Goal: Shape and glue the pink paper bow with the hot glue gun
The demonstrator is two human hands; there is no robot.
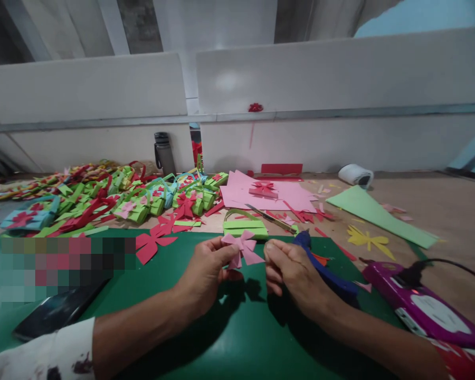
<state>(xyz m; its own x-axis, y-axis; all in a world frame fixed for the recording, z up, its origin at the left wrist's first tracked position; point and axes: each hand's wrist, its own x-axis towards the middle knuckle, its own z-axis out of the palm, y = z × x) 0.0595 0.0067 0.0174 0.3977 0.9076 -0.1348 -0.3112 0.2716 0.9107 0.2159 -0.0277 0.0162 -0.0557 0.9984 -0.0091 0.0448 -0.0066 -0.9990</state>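
Note:
My left hand [208,272] pinches a small pink paper bow [243,248] and holds it a little above the green cutting mat [229,338]. My right hand [291,269] is beside the bow's right end, fingers curled; whether it grips the bow or something else I cannot make out. A green paper basket [245,226] stands just behind the bow. A blue glue gun [324,269] lies on the mat by my right wrist.
A heap of green, blue and red paper baskets [103,203] fills the left of the table. Pink sheets [269,195], a craft knife [271,218], a green sheet [376,214], a red bow [152,244], a tape roll [355,175], a bottle [164,153], a phone [53,315] and a purple power strip [423,309] lie around.

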